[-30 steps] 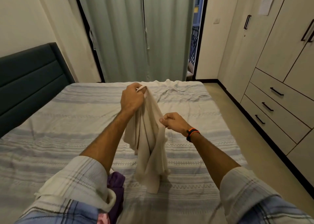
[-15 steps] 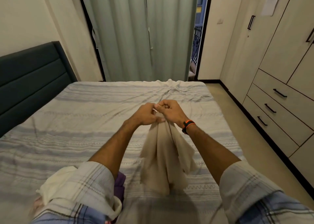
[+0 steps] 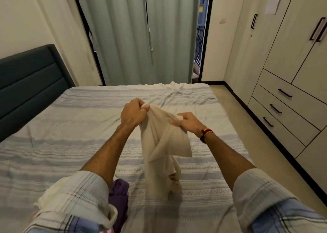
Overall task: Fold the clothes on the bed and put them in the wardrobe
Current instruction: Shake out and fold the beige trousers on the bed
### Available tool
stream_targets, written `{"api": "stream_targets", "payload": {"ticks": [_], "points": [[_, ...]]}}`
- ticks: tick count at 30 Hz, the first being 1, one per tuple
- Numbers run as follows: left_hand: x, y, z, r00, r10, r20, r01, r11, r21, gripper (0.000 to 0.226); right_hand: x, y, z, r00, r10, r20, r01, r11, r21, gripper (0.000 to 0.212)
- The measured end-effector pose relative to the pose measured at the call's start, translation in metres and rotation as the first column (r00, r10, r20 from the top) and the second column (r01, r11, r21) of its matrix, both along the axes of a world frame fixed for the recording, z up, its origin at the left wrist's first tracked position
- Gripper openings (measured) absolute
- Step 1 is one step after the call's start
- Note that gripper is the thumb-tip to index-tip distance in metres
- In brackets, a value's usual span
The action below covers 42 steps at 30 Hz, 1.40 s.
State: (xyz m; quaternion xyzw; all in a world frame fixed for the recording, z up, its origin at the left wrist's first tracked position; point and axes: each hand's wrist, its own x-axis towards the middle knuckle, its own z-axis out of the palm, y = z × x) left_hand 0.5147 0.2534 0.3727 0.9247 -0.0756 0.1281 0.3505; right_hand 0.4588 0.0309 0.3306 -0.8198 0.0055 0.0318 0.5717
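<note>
Your left hand [image 3: 133, 113] and right hand [image 3: 187, 122] each pinch the top edge of the beige garment [image 3: 164, 148], hanging above the bed [image 3: 70, 126]. Draw them apart, then lay it flat before folding.

Striped bed [image 3: 74, 135] with rumpled sheet, purple garment [image 3: 119, 197] and cream cloth [image 3: 47, 195] at its near edge.

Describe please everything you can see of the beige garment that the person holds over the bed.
The beige garment looks like thin, soft cloth, plain and without print. It is unfolded and crumpled, hanging in loose folds above the striped bed; whether its lower end touches the sheet cannot be told. The left hand grips its top edge, and the right hand pinches it beside, slightly lower. What kind of garment it is stays unclear.
</note>
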Motion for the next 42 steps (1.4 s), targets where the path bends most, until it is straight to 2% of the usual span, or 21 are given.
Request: {"api": "stream_targets", "payload": {"ticks": [3, 5, 6, 8, 10, 12, 16, 17, 19, 21, 24, 26, 28, 31, 33, 36, 39, 42], "points": [[0.000, 0.017, -0.010, 0.986, 0.012, -0.168, 0.002, 0.996, 0.085, 0.008, 0.011, 0.003, 0.005, 0.986, -0.099, 0.137, 0.085, 0.991, 0.103, 0.061], [-0.002, 0.021, -0.016, 0.964, -0.048, -0.261, 0.072, 0.994, 0.082, 0.011, 0.015, 0.011, 0.013, 0.978, -0.095, 0.186, 0.073, 0.989, 0.126, 0.068], [-0.004, 0.019, -0.018, 0.947, -0.101, -0.306, 0.125, 0.990, 0.061, 0.019, 0.014, 0.017, 0.021, 0.976, -0.082, 0.199, 0.057, 0.990, 0.130, 0.061], [-0.009, 0.010, -0.017, 0.908, -0.220, -0.358, 0.237, 0.972, 0.003, 0.044, 0.015, 0.029, 0.031, 0.974, -0.041, 0.224, 0.015, 0.993, 0.117, 0.035], [-0.015, -0.003, -0.013, 0.893, -0.317, -0.319, 0.320, 0.946, -0.044, 0.064, 0.016, 0.043, 0.036, 0.964, 0.011, 0.266, -0.031, 0.997, 0.074, 0.023], [-0.016, -0.014, -0.011, 0.904, -0.366, -0.218, 0.364, 0.930, -0.051, 0.065, 0.015, 0.054, 0.038, 0.954, 0.048, 0.296, -0.078, 0.993, 0.091, 0.023], [-0.019, -0.021, -0.007, 0.958, -0.258, -0.128, 0.246, 0.964, -0.103, 0.025, 0.011, 0.050, 0.038, 0.944, -0.006, 0.330, -0.042, 0.990, 0.137, 0.017], [-0.020, -0.022, -0.007, 0.967, -0.227, -0.119, 0.215, 0.971, -0.105, 0.021, 0.009, 0.046, 0.037, 0.952, -0.043, 0.303, -0.007, 0.987, 0.159, 0.027], [-0.021, -0.023, -0.008, 0.978, -0.184, -0.100, 0.170, 0.977, -0.128, 0.023, 0.005, 0.037, 0.032, 0.975, -0.097, 0.201, 0.073, 0.990, 0.123, 0.046], [-0.022, -0.023, -0.008, 0.979, -0.179, -0.094, 0.156, 0.964, -0.218, 0.023, 0.000, 0.029, 0.024, 0.996, -0.081, 0.036, 0.079, 0.995, 0.052, 0.054], [-0.022, -0.025, -0.006, 0.977, -0.191, -0.096, 0.134, 0.897, -0.420, 0.020, -0.007, 0.019, 0.006, 0.979, 0.040, -0.199, -0.068, 0.988, -0.136, 0.070], [-0.021, -0.023, -0.003, 0.982, -0.169, -0.089, 0.104, 0.863, -0.494, 0.017, -0.007, 0.018, -0.007, 0.961, 0.107, -0.255, -0.165, 0.963, -0.215, 0.062], [-0.019, -0.020, 0.000, 0.987, -0.140, -0.078, 0.076, 0.838, -0.540, 0.017, -0.005, 0.020, -0.015, 0.974, 0.089, -0.209, -0.128, 0.975, -0.181, 0.051], [-0.017, -0.011, 0.002, 0.995, -0.004, -0.097, -0.055, 0.800, -0.598, 0.021, 0.001, 0.022, -0.021, 0.996, -0.042, -0.074, 0.039, 0.998, -0.041, 0.038], [-0.017, 0.000, 0.001, 0.983, 0.126, -0.133, -0.181, 0.800, -0.573, 0.022, 0.006, 0.023, -0.020, 0.993, -0.121, 0.003, 0.121, 0.993, 0.010, 0.028], [-0.022, 0.016, -0.005, 0.960, 0.221, -0.172, -0.278, 0.825, -0.492, 0.034, 0.012, 0.023, -0.013, 0.973, -0.194, 0.128, 0.191, 0.981, 0.034, 0.016], [-0.027, 0.028, -0.016, 0.945, 0.250, -0.209, -0.320, 0.833, -0.452, 0.036, 0.011, 0.029, 0.002, 0.959, -0.203, 0.196, 0.185, 0.977, 0.107, 0.012], [-0.028, 0.034, -0.023, 0.949, 0.228, -0.219, -0.302, 0.858, -0.416, 0.023, 0.009, 0.036, 0.010, 0.969, -0.122, 0.213, 0.094, 0.986, 0.136, 0.015]]}}
